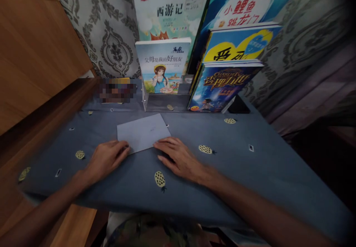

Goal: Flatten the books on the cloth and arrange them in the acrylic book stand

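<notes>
A pale rectangular sheet of paper (143,132), possibly folded, lies at a slant on the cloth-covered table in front of me. At its near left corner is my left hand (107,158), fingertips and thumb closed together on the edge and hiding that corner. My right hand (180,160) rests at the near right corner with its fingers stretched onto the edge. Its thumb stands apart, lower down, on the cloth. The paper's face looks plain apart from a faint mark on the right.
Behind the paper, a clear acrylic stand (158,102) holds several upright books, among them a blue one (219,87) at the front right. A dark flat object (239,104) lies beside it. A blurred-out item (116,90) sits back left. Wooden furniture (39,50) borders the left.
</notes>
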`<state>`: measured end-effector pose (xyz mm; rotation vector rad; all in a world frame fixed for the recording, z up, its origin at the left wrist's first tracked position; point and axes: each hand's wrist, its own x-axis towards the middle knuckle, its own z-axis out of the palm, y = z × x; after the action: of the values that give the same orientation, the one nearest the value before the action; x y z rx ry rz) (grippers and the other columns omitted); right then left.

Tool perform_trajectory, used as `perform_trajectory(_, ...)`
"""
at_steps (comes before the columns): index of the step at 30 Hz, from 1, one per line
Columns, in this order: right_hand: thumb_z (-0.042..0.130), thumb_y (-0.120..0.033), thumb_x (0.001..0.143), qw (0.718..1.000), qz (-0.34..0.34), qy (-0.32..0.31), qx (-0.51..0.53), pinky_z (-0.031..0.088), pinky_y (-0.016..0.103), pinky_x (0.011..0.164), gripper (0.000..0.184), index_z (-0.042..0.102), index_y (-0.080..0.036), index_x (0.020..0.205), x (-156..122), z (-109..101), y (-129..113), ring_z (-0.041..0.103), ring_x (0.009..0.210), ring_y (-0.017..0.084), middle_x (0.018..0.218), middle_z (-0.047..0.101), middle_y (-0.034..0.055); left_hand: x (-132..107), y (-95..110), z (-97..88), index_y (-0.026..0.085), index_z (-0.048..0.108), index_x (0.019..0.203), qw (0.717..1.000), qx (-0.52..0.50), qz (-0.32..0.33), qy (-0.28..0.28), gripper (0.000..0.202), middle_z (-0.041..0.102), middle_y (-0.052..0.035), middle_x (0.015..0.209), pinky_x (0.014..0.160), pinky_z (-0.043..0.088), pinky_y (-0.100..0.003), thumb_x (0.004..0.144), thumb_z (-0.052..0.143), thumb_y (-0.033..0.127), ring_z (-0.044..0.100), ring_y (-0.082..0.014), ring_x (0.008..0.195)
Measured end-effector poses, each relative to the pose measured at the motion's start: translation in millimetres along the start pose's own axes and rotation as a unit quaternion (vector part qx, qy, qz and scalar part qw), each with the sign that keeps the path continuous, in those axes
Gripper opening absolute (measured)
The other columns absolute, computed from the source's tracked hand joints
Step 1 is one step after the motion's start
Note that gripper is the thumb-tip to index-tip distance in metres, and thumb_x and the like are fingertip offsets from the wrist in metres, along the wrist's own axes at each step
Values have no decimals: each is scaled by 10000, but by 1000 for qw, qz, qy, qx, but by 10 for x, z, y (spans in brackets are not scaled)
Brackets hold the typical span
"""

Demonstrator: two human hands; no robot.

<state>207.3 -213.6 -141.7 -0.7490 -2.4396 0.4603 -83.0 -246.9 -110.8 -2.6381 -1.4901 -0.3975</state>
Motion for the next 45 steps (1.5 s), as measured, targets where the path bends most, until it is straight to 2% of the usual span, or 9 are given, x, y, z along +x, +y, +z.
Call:
perform_trajectory(8, 514, -163, 963, 992, 96, 63, -44, 524, 420, 879, 256, 712, -165, 1126, 20, -52, 85, 662, 948, 239, 1004, 746, 111, 722, -46, 236, 160, 625, 1228, 990, 121, -18, -65, 312, 650, -114, 1174, 757, 523, -333, 1020, 407, 238, 591, -253, 1052)
perform_trajectory(14, 541, -147, 943, 992, 104, 55, -34, 535, 388, 824, 244, 723, -167, 1104, 24, -62, 81, 654, 911, 233, 992, 727, 110, 1255, 63, 392, 154, 616, 1275, 994, 70, 11, -87, 366, 593, -119, 1267, 889, 517, -374, 981, 399, 129, 521, -259, 1139)
perform_trajectory(18, 552, -149, 940, 992, 108, 49, -49, 531, 389, 842, 226, 733, -182, 1071, 18, -67, 84, 651, 898, 225, 974, 714, 98, 1383, 230, 514, 144, 576, 1344, 995, 25, 57, -83, 454, 583, -125, 1306, 962, 498, -404, 935, 395, 67, 509, -257, 1147)
perform_trajectory(22, 560, -151, 939, 991, 113, 45, -58, 522, 410, 870, 229, 725, -185, 1094, 19, -75, 80, 651, 901, 226, 1008, 705, 102, 1282, 359, 556, 147, 566, 1359, 986, -32, 136, -93, 465, 607, -121, 1309, 1024, 463, -396, 907, 472, 85, 532, -251, 1180)
perform_trajectory(25, 558, -150, 940, 991, 114, 36, -60, 513, 420, 884, 211, 728, -187, 1061, 25, -82, 72, 652, 885, 224, 1009, 702, 102, 1160, 387, 548, 161, 514, 1416, 982, -60, 154, -94, 489, 587, -122, 1393, 1030, 458, -386, 932, 461, 110, 529, -239, 1260)
perform_trajectory(31, 551, -172, 950, 990, 127, 23, -59, 512, 408, 843, 218, 736, -168, 1065, 31, -99, 48, 649, 859, 234, 945, 705, 105, 1073, 204, 477, 147, 512, 1424, 995, 4, 37, -93, 432, 530, -146, 1492, 1075, 423, -452, 1030, 399, 284, 526, -273, 1323)
perform_trajectory(34, 558, -167, 943, 990, 130, 22, -57, 510, 400, 841, 212, 742, -167, 1048, 32, -102, 42, 655, 863, 235, 941, 713, 105, 975, 32, 410, 148, 515, 1429, 993, 50, -15, -102, 442, 526, -147, 1499, 1056, 442, -467, 1031, 379, 285, 539, -289, 1311)
perform_trajectory(40, 557, -173, 941, 990, 131, 33, -46, 526, 388, 822, 247, 733, -162, 1114, 21, -91, 55, 659, 862, 232, 971, 716, 109, 533, -184, 302, 131, 567, 1384, 989, 105, -68, -84, 451, 570, -162, 1448, 999, 491, -479, 1023, 353, 297, 586, -316, 1246)
perform_trajectory(45, 554, -149, 929, 991, 116, 43, -48, 529, 375, 826, 250, 736, -155, 1100, 18, -76, 75, 656, 870, 224, 932, 722, 101, 199, -108, 228, 97, 583, 1354, 987, 116, -80, -74, 507, 594, -193, 1406, 1015, 482, -489, 1043, 336, 412, 586, -329, 1253)
